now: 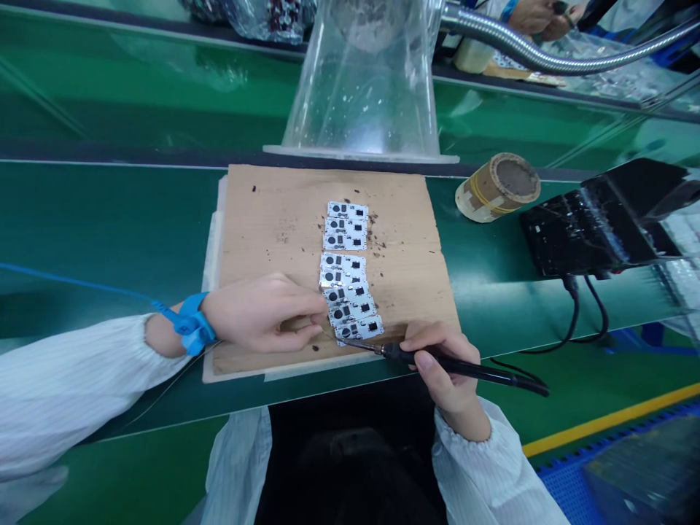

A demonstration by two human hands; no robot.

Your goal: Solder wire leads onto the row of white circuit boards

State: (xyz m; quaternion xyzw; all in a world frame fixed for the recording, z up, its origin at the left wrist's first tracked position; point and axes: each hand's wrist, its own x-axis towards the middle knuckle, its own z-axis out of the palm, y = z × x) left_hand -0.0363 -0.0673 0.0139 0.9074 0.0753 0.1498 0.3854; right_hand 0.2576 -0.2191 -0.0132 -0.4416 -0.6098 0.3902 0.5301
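Observation:
Several small white circuit boards (343, 270) lie in a column on a brown cardboard sheet (267, 233). My right hand (444, 359) grips a black soldering iron (470, 370), its metal tip at the left part of the nearest board (361, 329). Pinched in my left hand (267, 313) is a thin solder wire (327, 334), which reaches toward the iron's tip. The wire's tail (169, 386) trails behind the wrist across the table edge. A blue wrist strap (195, 324) with a cord circles my left wrist.
A clear fume hood (364, 95) with a flexible metal hose (508, 47) stands behind the cardboard. To the right are a taped round container (496, 187) and a black soldering station (590, 226) with cables. Another person's hands (539, 16) show at the top right.

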